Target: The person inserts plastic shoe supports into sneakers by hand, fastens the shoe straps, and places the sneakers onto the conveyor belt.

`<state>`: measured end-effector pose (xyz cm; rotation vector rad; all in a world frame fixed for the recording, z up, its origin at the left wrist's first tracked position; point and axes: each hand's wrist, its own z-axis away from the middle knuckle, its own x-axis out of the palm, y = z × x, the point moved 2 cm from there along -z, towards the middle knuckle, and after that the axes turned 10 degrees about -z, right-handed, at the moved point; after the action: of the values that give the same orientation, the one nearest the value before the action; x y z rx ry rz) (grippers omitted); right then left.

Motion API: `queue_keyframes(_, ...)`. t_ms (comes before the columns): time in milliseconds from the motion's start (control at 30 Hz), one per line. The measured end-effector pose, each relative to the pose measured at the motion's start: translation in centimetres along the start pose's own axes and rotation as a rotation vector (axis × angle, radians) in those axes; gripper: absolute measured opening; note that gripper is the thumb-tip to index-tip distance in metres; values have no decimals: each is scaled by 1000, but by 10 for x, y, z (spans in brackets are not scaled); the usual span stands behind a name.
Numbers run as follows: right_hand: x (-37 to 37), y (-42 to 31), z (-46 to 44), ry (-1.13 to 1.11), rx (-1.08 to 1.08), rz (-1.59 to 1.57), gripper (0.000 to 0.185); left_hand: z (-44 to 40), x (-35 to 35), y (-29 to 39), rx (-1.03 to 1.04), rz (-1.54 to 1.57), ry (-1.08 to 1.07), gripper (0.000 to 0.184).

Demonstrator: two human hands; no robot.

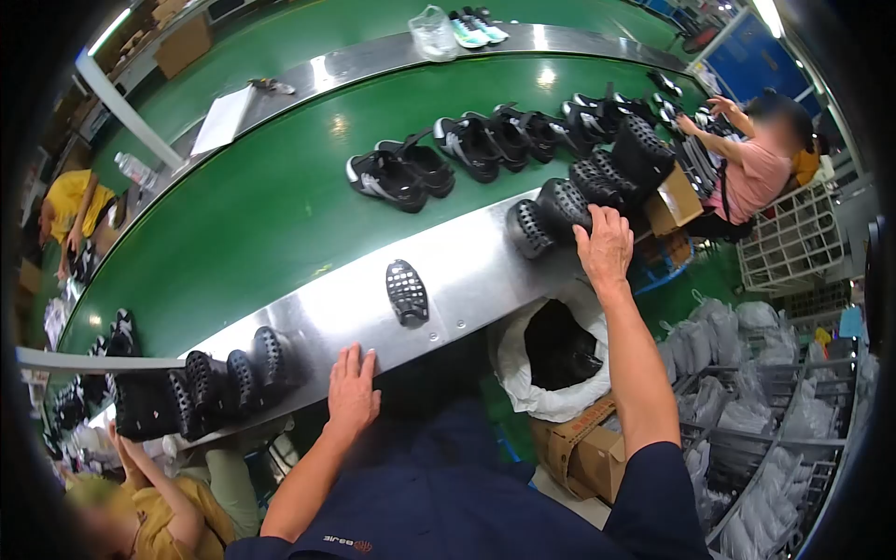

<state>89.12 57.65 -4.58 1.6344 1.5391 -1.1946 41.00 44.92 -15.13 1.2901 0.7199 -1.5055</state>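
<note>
My left hand (355, 383) lies flat with fingers stretched on the front edge of the steel ledge (345, 289); it holds nothing. A single black perforated shoe-shaped insert (407, 292) lies on the ledge just beyond it. My right hand (609, 245) reaches to the right, thumb and fingers closed around the near end of another black perforated insert (564, 202) in a row. Beside that one stand a smaller insert (530, 230) and further inserts (597, 180). More black inserts (271, 355) stand on the ledge at my left.
Black-and-white shoes (387, 177) line the green belt (317, 205). Below the ledge are a white bag (523, 383) with dark contents and a cardboard box (583, 453). Right of it, a rack (747, 429) holds plastic-wrapped items. People sit at work on both sides.
</note>
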Motion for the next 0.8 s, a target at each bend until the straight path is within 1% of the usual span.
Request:
queue_keyframes(33,9,-1,2,-79,23,71,55,0,0,-1,0,0,-16,81)
queue_keyframes(67,14,0,5,-96,87,81,62,-2,-1,-2,3,2,-29,81)
queue_keyframes(100,2,-15,6,-55,89,88,66,-2,-2,-3,5,7,-43,81)
queue_keyframes(167,-23,-46,13,136,-43,-54,64,-3,-3,-6,12,15,-71,82)
queue_keyframes(200,-31,-66,24,198,-111,-191,56,-4,-3,-7,18,18,-78,83)
queue_keyframes(233,-30,-90,41,114,-47,-395,47,-3,-3,-7,14,18,-86,83)
queue_keyframes(267,-22,-116,61,24,-76,-488,46,-3,-3,-7,15,17,-89,84)
queue_keyframes(300,-5,-142,85,-109,-59,-528,55,-4,-3,-7,22,16,-90,84)
queue_keyframes(333,17,-170,109,-164,-91,-560,66,-5,-7,-6,22,14,-104,85)
queue_keyframes(367,38,-198,129,-232,-119,-491,75,-5,-9,-5,23,9,-110,85)
queue_keyframes(433,63,-242,145,-355,-77,-381,74,-5,-10,-5,34,7,-126,85)
queue_keyframes(467,81,-251,151,-372,-65,-391,70,-5,-8,-5,43,-2,-113,85)
queue_keyframes(500,100,-253,156,-388,-54,-404,67,-7,-9,-6,45,-2,-115,85)
queue_keyframes(533,108,-252,158,-336,-91,-395,57,-7,-10,-6,45,-1,-119,85)
queue_keyframes(600,118,-236,162,-253,-126,-436,52,-6,-12,-5,42,-5,-132,85)
queue_keyframes(633,108,-231,155,-218,-146,-457,50,-5,-11,-3,47,-3,-114,85)
queue_keyframes(667,96,-219,151,-179,-165,-416,41,-5,-9,-4,53,-5,-101,86)
queue_keyframes(700,74,-205,139,-108,-171,-475,33,-3,-7,-8,62,-14,-95,86)
queue_keyframes(733,51,-186,125,-43,-188,-507,32,-2,0,-13,99,-11,-53,89)
queue_keyframes(767,16,-168,107,-27,-229,-469,37,-2,1,-14,104,2,-38,89)
queue_keyframes(800,-19,-149,90,-17,-180,-445,39,-1,1,-15,113,-6,-40,89)
